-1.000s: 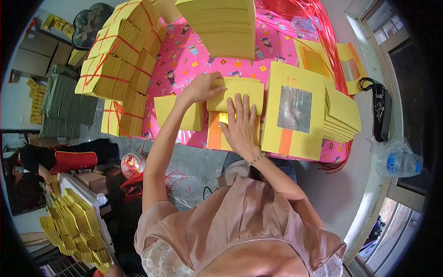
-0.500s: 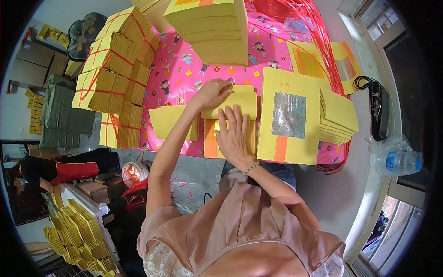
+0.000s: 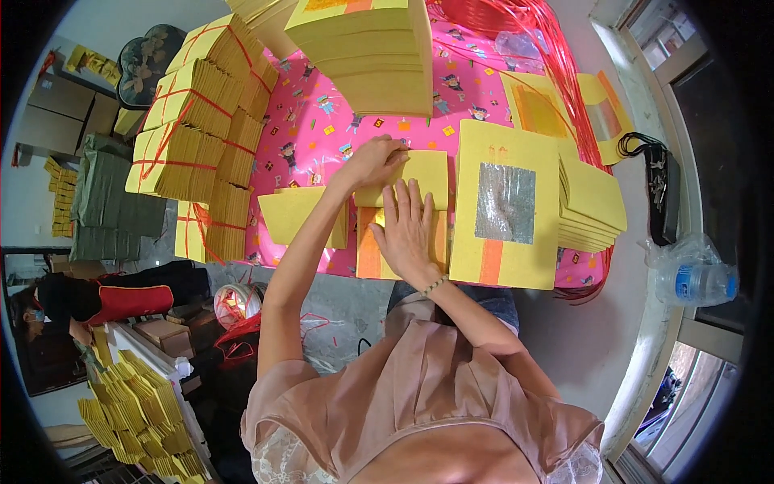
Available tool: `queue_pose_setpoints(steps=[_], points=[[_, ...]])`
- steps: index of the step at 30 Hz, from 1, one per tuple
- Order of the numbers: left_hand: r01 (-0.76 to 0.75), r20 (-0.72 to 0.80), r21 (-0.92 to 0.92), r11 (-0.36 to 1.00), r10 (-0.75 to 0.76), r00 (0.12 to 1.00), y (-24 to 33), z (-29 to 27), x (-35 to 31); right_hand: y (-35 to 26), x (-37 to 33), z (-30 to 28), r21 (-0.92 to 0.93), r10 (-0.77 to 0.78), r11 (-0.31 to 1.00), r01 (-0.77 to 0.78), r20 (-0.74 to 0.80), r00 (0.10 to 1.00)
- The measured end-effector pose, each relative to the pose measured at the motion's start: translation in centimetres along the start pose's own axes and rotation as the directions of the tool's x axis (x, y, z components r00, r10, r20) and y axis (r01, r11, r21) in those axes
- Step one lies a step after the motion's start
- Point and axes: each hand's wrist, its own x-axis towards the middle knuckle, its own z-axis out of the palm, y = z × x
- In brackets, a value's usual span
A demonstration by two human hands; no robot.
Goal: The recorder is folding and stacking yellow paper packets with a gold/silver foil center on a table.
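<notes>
In front of me a yellow paper sheet (image 3: 425,173) is folded over, with an orange band and a shiny gold patch showing on the part nearer me. My left hand (image 3: 376,164) is at its far left corner, fingers curled in against the paper edge; the fingertips are partly hidden. Flat on the fold lies my right hand (image 3: 409,230), fingers stretched out and spread, a beaded bracelet at its wrist. Just to the right is a stack of yellow paper (image 3: 468,202) with a silver square and orange stripe on top. Left of my hands sit folded yellow sheets (image 3: 294,216).
Red-tied bundles of yellow paper (image 3: 193,153) are piled at the left of the pink patterned tablecloth (image 3: 310,113). A tall yellow paper stack (image 3: 367,73) stands at the far side. Red cords (image 3: 564,89) hang at the right. A person (image 3: 121,298) is at lower left.
My right hand has slid slightly forward on the fold, its fingers flatter. The folded paper looks less rounded. My left hand stays nearly where it was.
</notes>
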Motion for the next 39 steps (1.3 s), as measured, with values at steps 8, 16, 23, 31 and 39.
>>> queue_pose_setpoints(steps=[8,16,23,31,39], points=[[-0.066,-0.037,-0.021,0.998,0.065,0.997,-0.4,0.6,0.3,0.2,0.3,-0.2,-0.028,-0.008,1.0,0.008,0.021,1.0],[-0.028,0.025,0.035,0.999,0.028,0.999,-0.2,0.7,0.6,0.3,0.2,-0.2,-0.069,-0.023,0.997,0.024,0.021,1.0],[-0.026,-0.027,0.033,0.999,0.027,0.999,-0.3,1.2,0.4,0.3,0.2,-0.2,-0.072,-0.027,0.997,0.028,0.016,1.0],[-0.015,-0.021,0.044,0.999,0.015,1.0,0.1,1.2,0.3,0.3,0.0,-0.2,-0.063,-0.016,0.998,0.018,0.026,1.0],[0.019,-0.026,0.138,0.99,-0.015,1.0,1.0,1.5,0.6,0.5,-0.1,-0.1,-0.077,-0.015,0.997,0.016,0.016,1.0]])
